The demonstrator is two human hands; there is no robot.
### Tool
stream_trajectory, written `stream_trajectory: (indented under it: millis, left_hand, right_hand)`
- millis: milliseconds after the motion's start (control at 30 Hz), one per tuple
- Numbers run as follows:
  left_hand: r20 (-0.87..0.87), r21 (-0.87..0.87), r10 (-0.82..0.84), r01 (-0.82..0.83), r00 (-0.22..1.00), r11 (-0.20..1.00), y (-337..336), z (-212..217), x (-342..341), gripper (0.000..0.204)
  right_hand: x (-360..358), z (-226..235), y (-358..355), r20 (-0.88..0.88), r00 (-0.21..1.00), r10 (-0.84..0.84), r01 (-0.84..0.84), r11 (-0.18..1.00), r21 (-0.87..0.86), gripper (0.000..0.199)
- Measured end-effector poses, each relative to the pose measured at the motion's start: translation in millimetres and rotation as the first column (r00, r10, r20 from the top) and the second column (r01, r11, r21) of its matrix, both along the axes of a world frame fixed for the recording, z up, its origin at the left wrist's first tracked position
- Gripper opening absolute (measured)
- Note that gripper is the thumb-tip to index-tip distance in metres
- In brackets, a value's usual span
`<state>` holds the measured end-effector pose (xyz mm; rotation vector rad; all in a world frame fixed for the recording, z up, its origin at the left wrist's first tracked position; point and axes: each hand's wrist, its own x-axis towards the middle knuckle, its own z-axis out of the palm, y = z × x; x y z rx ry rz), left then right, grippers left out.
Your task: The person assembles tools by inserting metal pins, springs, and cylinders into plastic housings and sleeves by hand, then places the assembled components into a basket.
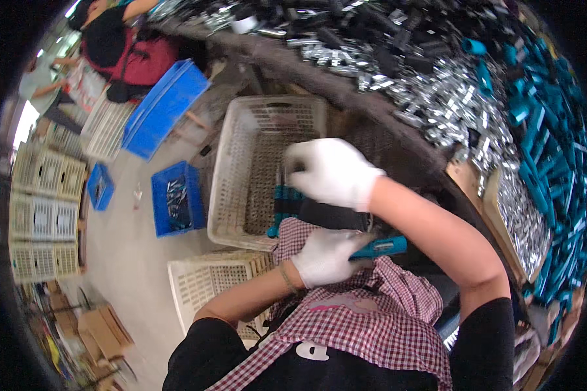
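Observation:
My left hand (pixel 329 258), in a white glove, is closed around a teal plastic tube-shaped part (pixel 388 246) with a slot in its side, held just above my lap. Farther forward, my right hand (pixel 332 173), gloved in white too, hovers at the right side of a cream plastic crate (pixel 220 189). Its fingers are curled and blurred by motion; what they hold, if anything, cannot be made out. Below that hand, several teal parts (pixel 282 203) lie in the crate's near right portion. A dark block-like object (pixel 326 215) sits between my two hands.
A worktable along the right bears heaps of silver metal pieces (pixel 460 98), black parts (pixel 398 32) and teal tubes (pixel 548 150). Blue bins (pixel 195 199) and stacked cream crates (pixel 45 215) stand on the floor at left. Another person (pixel 120 52) is at the upper left.

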<state>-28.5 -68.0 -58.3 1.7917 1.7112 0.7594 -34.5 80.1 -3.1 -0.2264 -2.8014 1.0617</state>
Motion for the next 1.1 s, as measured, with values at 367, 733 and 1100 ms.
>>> stream_trajectory:
  millis: [367, 733, 1100]
  left_hand:
    - [0.129, 0.181, 0.124, -0.147, 0.984, 0.973, -24, -18, -25, 0.047]
    - [-0.048, 0.102, -0.070, 0.074, 0.996, 0.992, 33, 23, -2, 0.042]
    - [-0.024, 0.226, -0.261, 0.259, 0.965, 0.939, 74, 47, 57, 0.043]
  right_hand:
    - [-2, 9, -53, -0.108, 0.979, 0.171, -0.187, 0.971, -0.151, 0.041]
    - [300, 58, 34, -0.144, 0.438, -0.887, 0.899, 0.436, 0.051, 0.018]
    - [347, 55, 105, -0.384, 0.595, -0.706, 0.735, 0.283, 0.617, 0.015]
